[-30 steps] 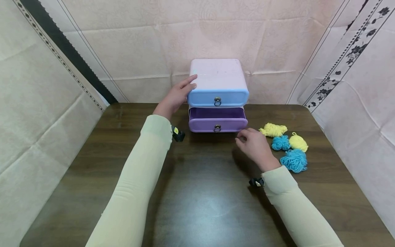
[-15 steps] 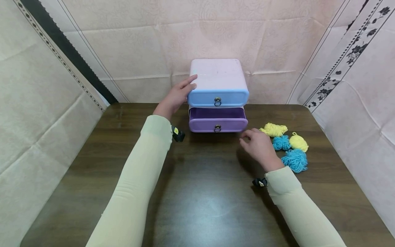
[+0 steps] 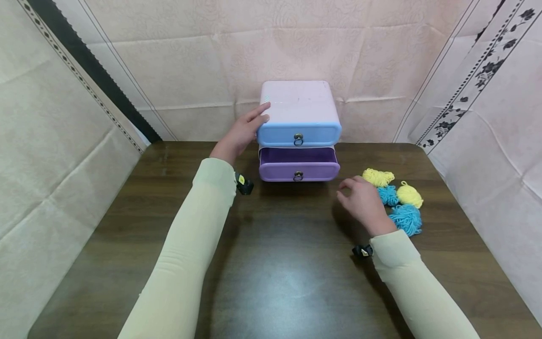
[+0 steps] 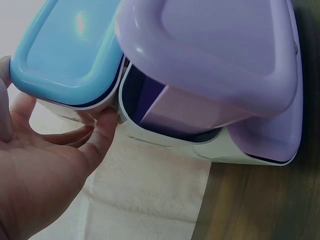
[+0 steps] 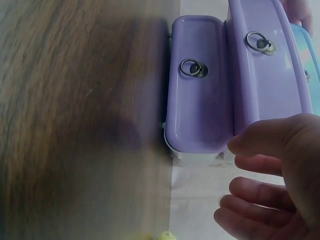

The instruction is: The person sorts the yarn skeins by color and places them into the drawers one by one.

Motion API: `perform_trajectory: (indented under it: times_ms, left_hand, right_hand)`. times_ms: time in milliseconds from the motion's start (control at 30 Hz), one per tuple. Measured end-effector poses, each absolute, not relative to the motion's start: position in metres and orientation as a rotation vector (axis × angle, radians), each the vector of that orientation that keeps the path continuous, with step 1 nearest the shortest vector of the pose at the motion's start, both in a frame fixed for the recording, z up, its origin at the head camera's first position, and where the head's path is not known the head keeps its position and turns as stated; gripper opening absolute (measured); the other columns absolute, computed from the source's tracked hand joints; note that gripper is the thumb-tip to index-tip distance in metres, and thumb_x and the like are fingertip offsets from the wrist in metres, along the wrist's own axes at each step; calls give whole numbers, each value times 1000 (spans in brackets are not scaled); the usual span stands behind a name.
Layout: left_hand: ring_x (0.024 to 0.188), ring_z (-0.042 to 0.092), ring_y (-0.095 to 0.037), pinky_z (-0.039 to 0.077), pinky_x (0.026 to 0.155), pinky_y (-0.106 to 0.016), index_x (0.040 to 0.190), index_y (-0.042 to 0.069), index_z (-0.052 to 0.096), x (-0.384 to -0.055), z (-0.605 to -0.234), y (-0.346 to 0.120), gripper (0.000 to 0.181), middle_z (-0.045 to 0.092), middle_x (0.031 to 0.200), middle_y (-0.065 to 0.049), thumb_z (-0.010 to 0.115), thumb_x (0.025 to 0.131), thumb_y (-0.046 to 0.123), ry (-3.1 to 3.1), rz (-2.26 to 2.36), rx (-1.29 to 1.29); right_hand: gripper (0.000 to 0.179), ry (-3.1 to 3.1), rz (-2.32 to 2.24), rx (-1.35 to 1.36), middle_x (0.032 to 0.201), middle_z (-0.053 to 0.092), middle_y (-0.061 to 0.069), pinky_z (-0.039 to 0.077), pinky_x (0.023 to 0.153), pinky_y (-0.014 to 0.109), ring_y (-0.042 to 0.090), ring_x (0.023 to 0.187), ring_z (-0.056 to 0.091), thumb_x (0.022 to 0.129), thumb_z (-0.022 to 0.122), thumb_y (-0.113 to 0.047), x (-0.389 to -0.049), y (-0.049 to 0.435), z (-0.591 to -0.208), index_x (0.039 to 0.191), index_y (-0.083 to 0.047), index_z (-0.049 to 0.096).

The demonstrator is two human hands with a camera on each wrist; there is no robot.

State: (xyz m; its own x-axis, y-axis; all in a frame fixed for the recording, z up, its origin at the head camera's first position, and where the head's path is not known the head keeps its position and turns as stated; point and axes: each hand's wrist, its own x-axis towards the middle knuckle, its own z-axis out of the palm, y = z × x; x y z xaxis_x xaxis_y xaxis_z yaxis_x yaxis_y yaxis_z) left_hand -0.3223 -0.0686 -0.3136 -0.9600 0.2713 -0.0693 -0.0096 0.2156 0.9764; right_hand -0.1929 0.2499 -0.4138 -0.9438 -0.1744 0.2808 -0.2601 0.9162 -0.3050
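A small drawer cabinet (image 3: pixel 299 101) with a white top stands at the back of the table. Its blue top drawer (image 3: pixel 277 135) is closed, while the purple middle drawer (image 3: pixel 275 172) is pulled out and its visible inside holds nothing. Below it, the purple bottom drawer (image 5: pixel 200 112) is closed. My left hand (image 3: pixel 241 134) rests against the cabinet's left side at the blue drawer's level, fingers extended. Loosely bent and holding nothing, my right hand (image 3: pixel 362 202) hovers between the drawer and several yarn bundles, among them a yellow one (image 3: pixel 378 177) and a blue one (image 3: pixel 405 220).
A brown wooden table (image 3: pixel 271 263) lies under everything. Pale cloth (image 3: pixel 182 70) hangs behind the cabinet and at both sides. Another yellow yarn ball (image 3: pixel 409 195) and a small blue bundle (image 3: pixel 388 195) sit within the cluster right of my right hand.
My right hand has moved right, away from the purple drawer's lower right corner and closer to the yarn. The left hand and the drawers stay where they were.
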Motion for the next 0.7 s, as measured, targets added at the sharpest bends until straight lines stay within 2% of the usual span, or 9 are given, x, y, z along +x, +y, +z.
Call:
perform_trajectory:
  times_ms: [233,700]
  left_hand:
    - [142,34,-22,36,112,-47,138,54,42,-322,-314,-69,42,24,159,12,52,97,47,2265,1824,244]
    - [143,33,-22,34,113,-46,139,54,41,-321,-313,-69,43,23,160,12,51,98,47,2262,1819,245]
  right_hand:
    - [23,-2814,483,324,97,64,16,52,72,48,32,83,60,86,71,-22,-192,256,-416,100,-5,69]
    - [29,-2861,483,249,110,59,22,49,81,54,38,92,57,86,70,-22,-188,268,-415,108,-3,66]
